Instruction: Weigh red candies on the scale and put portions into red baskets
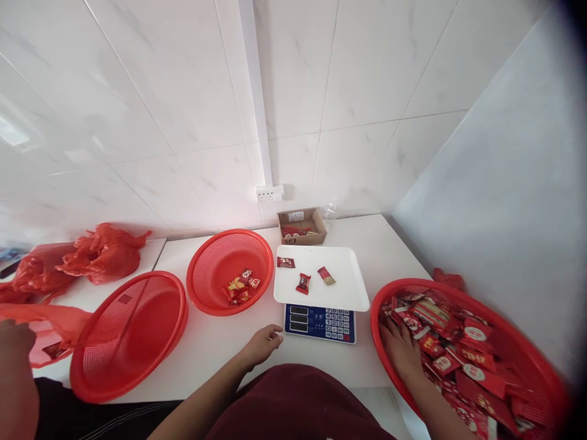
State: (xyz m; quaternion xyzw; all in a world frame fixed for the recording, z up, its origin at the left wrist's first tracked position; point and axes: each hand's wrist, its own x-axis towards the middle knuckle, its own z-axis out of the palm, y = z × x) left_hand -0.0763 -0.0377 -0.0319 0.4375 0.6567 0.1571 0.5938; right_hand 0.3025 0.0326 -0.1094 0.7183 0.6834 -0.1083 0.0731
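My left hand (263,345) hangs over the white table, just left of the blue keypad of a digital scale (320,324). Its fingers are loosely bent, with a gap at the thumb and nothing held. On the scale's white tray (342,293) lie a dark red packet (285,262), a red wrapped candy (303,283) and a pink-and-gold packet (326,275). To the right, my right hand (403,351) reaches into a large red basket (495,299) full of red snack packets (444,363). Its fingers are stretched out over the packets, tips partly hidden.
Behind the scale stands a cardboard box (302,235) with packets inside. A red basket (192,284) holds several wrapped sweets; stacked red baskets (177,318) stand nearer. At far left, another person's hand (16,360) is beside a red plastic bag (59,321). Tied red bags (112,253) lie behind.
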